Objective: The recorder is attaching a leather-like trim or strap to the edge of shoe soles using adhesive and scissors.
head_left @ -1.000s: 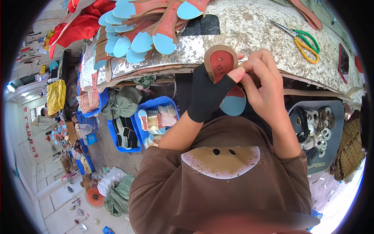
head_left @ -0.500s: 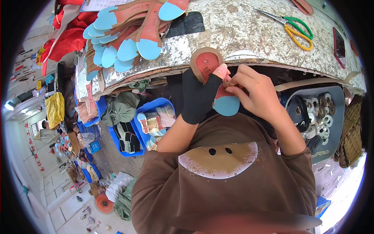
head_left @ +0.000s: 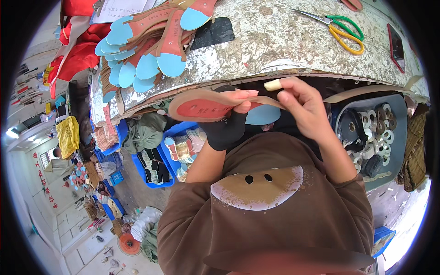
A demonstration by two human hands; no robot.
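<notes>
My left hand (head_left: 228,123), in a black fingerless glove, is closed around the middle of a shoe insole (head_left: 190,110). This insole is red with a brown rim, its heel pointing left and its side edge turned up. Its light blue toe end (head_left: 265,115) hangs below, between my hands. A brown edge strip runs right to the thumb of my right hand (head_left: 300,103), whose other lower fingers are partly hidden. The right index finger sticks out, a pale yellow cover (head_left: 273,85) on its tip. More blue-tipped insoles (head_left: 170,59) lie piled on the worn table.
Scissors (head_left: 341,34) with green and yellow handles and a phone (head_left: 396,48) lie on the table (head_left: 270,41). A grey bin (head_left: 396,151) of tape rolls stands at right. Blue crates (head_left: 160,181) of insoles stand at left. A clipboard (head_left: 120,10) lies top left.
The insole has swung from upright to sideways, heel now to the left. My right hand has shifted slightly right, its index finger lifted away from the thumb.
</notes>
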